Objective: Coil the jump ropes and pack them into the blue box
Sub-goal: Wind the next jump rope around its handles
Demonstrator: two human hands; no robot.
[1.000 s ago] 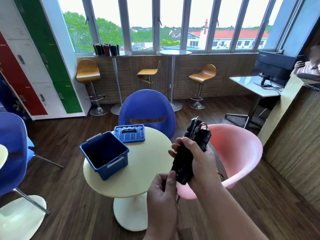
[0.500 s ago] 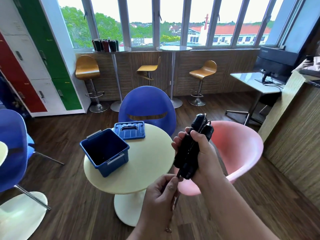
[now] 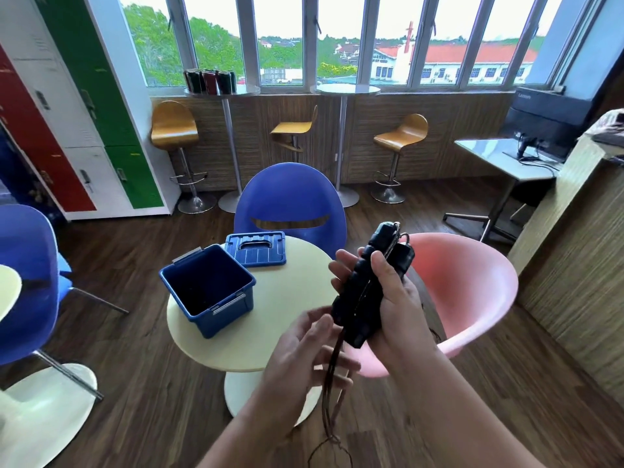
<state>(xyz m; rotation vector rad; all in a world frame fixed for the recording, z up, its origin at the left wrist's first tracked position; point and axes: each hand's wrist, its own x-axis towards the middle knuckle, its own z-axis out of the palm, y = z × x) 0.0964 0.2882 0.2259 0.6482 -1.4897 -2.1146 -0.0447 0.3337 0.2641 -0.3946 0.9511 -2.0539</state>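
Note:
My right hand grips the two black handles of a jump rope held side by side and tilted, above the right edge of the round table. The thin dark cord hangs from the handles down past my left hand, whose fingers are spread with the cord running between them. The blue box stands open on the table's left side. Its blue lid lies flat behind it.
The round cream table stands on a white pedestal. A blue chair is behind it, a pink chair to its right, another blue chair at left. Bar stools, tall tables and lockers line the back.
My left hand has opened and dropped lower along the hanging cord. My right hand has kept hold of the handles, and the view has come a little closer.

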